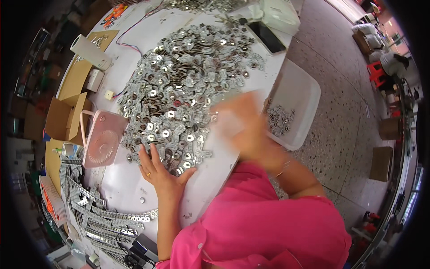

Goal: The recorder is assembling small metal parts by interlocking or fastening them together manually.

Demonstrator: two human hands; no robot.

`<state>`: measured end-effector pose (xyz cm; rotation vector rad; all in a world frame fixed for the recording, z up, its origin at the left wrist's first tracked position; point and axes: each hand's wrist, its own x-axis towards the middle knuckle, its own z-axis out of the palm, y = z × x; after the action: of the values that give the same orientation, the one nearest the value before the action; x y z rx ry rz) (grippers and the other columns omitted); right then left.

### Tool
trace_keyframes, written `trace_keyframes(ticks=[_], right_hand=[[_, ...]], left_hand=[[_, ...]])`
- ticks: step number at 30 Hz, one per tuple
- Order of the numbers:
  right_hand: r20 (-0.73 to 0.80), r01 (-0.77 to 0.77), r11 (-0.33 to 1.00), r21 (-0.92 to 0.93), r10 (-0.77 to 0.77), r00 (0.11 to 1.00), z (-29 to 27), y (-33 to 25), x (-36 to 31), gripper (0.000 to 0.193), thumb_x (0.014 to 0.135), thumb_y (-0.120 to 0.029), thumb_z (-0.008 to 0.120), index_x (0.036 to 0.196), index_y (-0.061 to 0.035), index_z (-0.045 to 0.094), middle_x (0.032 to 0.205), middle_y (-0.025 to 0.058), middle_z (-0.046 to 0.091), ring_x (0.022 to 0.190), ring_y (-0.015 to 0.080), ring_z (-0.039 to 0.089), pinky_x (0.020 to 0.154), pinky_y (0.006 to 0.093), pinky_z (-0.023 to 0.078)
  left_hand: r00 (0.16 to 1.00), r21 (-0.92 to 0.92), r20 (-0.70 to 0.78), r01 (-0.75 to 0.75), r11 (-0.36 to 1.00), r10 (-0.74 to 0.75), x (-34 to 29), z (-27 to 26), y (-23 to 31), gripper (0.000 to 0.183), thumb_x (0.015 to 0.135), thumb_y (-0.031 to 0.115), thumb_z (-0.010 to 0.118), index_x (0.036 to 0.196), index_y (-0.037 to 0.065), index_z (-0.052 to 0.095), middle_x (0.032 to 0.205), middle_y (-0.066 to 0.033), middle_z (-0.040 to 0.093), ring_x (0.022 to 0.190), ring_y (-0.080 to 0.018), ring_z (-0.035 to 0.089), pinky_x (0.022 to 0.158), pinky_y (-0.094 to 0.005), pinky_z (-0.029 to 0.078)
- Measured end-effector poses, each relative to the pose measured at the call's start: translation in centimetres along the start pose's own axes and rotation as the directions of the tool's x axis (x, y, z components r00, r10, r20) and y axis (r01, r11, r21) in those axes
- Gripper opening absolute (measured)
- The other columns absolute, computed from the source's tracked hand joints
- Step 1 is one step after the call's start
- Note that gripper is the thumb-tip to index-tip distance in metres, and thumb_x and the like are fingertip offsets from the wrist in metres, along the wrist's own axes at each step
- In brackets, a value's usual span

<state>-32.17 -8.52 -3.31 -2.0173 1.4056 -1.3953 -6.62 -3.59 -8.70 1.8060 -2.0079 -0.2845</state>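
A wide heap of small flat metal parts (188,67), many with a round hole, covers the middle of the white table. My left hand (163,172) rests at the heap's near edge, fingers and thumb spread, touching the closest parts. It wears a ring. At the heap's right side my right hand (242,123) is smeared by motion, near the table's edge, and its fingers cannot be made out. Below it to the right, a translucent plastic tub (302,89) stands beside the table with some small metal parts (280,120) in it.
A pink fan (104,141) stands left of the heap, near an open cardboard box (67,117). Strips of linked metal parts (101,213) lie at the lower left. A phone (267,37) and a white bag (278,15) are at the far right corner.
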Motion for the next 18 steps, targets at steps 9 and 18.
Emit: trace_keyframes(ticks=[9,18], right_hand=[[-0.261,-0.862,0.182,0.473,0.964,0.061,-16.8,20.9,-16.7,0.076,0.077,-0.009,0.073,0.143,0.0037,0.038,0.136,0.0213,0.053,0.123,0.0354,0.054,0.103,0.0463,0.044],[0.028,-0.671,0.241,0.701,0.931,0.364,-11.9,16.5,-20.6,0.061,0.076,0.006,0.049,0.137,0.0091,0.043,0.128,0.0179,0.058,0.118,0.0311,0.059,0.100,0.0401,0.049]], left_hand=[[0.991,0.125,-0.129,-0.009,0.992,0.025,0.6,-1.2,-0.1,0.132,0.053,0.074,0.078,0.155,0.012,0.024,0.160,-0.0230,0.017,0.146,-0.0445,0.018,0.113,-0.0614,0.016],[0.988,0.113,-0.087,-0.120,0.986,0.131,2.7,0.5,3.4,0.127,0.052,0.065,0.085,0.153,0.012,0.030,0.158,-0.0239,0.022,0.144,-0.0442,0.023,0.112,-0.0574,0.020]])
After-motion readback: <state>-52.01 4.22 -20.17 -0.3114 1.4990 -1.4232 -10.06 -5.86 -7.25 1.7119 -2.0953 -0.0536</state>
